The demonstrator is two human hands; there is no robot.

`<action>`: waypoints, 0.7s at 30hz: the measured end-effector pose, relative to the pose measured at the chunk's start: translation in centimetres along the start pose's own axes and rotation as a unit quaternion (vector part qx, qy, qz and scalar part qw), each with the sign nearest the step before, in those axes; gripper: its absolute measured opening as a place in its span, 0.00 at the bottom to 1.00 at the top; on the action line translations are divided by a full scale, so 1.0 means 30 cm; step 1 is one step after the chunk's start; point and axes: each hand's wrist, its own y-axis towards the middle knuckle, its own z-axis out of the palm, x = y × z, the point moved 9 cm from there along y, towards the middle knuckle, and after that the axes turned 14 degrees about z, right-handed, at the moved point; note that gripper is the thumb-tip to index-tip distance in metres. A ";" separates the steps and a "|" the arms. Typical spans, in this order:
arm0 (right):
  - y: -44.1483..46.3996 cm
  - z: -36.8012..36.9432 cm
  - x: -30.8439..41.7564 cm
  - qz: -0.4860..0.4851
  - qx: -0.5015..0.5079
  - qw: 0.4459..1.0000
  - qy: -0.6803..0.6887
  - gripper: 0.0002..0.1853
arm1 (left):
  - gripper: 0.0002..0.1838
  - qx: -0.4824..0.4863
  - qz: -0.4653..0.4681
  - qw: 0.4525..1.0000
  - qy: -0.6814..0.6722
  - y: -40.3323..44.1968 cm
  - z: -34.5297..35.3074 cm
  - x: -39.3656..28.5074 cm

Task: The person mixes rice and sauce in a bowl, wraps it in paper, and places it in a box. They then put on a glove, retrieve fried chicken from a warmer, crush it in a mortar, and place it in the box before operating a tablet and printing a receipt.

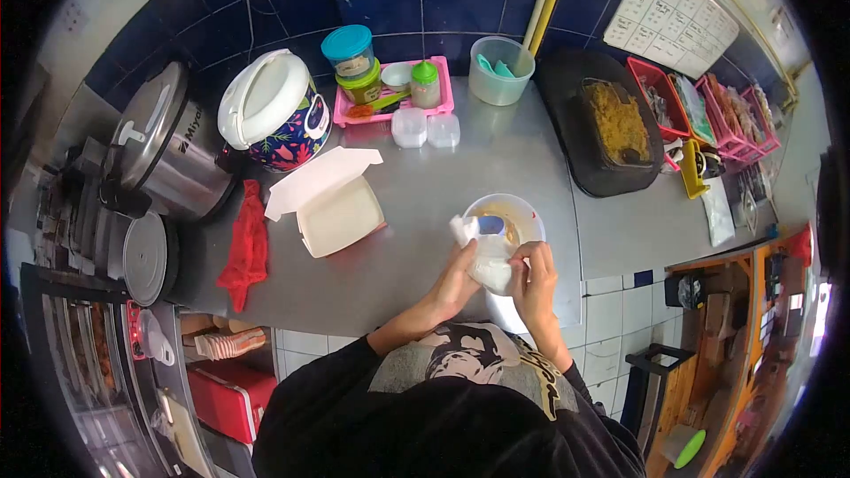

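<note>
Left hand [455,281] curled round the white packet [492,267] at its 2 o'clock, right hand [536,281] pinched its edge, packet's long axis ran roughly 11-to-5, tub [537,223] near right hand's 12.

Black sleeves [310,381]; grey shirt front [403,373], printed figure [465,361], yellowish lettering [538,381].
</note>
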 end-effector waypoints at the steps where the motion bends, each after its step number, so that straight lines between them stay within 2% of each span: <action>1: 0.010 -0.010 0.040 -0.040 0.007 0.999 -0.015 0.05 | 0.27 0.023 0.020 0.999 0.045 -0.016 0.053 -0.049; 2: 0.013 -0.009 0.069 -0.079 0.014 0.996 -0.029 0.05 | 0.27 0.046 0.039 0.994 0.089 -0.026 0.082 -0.087; 3: 0.018 -0.001 0.064 -0.077 0.029 0.996 -0.022 0.06 | 0.35 0.065 0.030 0.994 0.078 -0.027 0.077 -0.096; 5: 0.022 0.018 0.051 -0.073 0.060 0.995 -0.008 0.06 | 0.41 0.021 -0.005 0.991 0.133 -0.040 0.047 -0.091; 6: 0.030 0.021 0.034 -0.062 0.059 0.996 0.008 0.06 | 0.45 -0.001 -0.023 0.987 0.160 -0.048 0.031 -0.087; 8: 0.063 0.029 0.002 -0.039 0.054 0.997 0.039 0.07 | 0.48 0.008 0.009 0.976 0.217 -0.038 0.020 -0.102; 9: 0.087 0.019 -0.019 0.005 0.046 0.998 0.033 0.06 | 0.50 0.014 0.022 0.969 0.244 -0.034 0.019 -0.105; 13: 0.193 -0.014 0.008 0.009 0.003 0.998 0.060 0.05 | 0.51 0.012 0.022 0.981 0.193 -0.006 0.047 -0.120; 16: 0.260 -0.012 0.017 0.028 0.022 0.994 0.100 0.04 | 0.48 0.016 0.103 0.972 0.209 0.053 0.034 -0.156; 17: 0.278 -0.008 0.016 0.028 0.029 0.991 0.128 0.03 | 0.45 0.044 0.148 0.939 0.306 0.077 0.035 -0.178; 19: 0.299 -0.005 0.015 0.035 0.057 0.982 0.175 0.03 | 0.39 0.097 0.236 0.836 0.486 0.120 0.069 -0.228; 21: 0.311 -0.014 0.030 0.022 0.076 0.978 0.193 0.02 | 0.29 0.142 0.321 0.753 0.557 0.131 0.122 -0.270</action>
